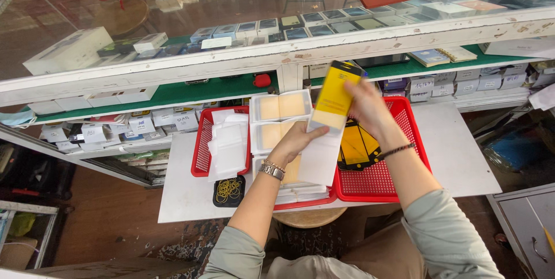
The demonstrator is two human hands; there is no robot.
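Held above the middle of the desk (457,157): a yellow flat packet (334,95), upright and slightly tilted, gripped at its upper edge by the fingers of the right hand (365,103) and pinched near its lower end by the fingers of the left hand (298,140). Attached below or just behind the packet, a white sheet (319,160), hanging down over the trays.

Under the hands, toward the desk's right half, a red mesh basket (378,181) with black-and-yellow pieces (355,149) inside, partly hidden by the right wrist. At the centre, white shallow trays (281,105) with pale cream inserts, stacked, lower ones covered by the left forearm. On the left half, another red basket (202,140) filled with white sleeves (228,143). Near the front-left edge, a small black dish of rubber bands (229,190).

Beyond the far edge, a glass display counter (277,54) with rows of small boxes on green shelves. Below the desk, a round wooden stool top (309,218), possibly; mostly cut off.
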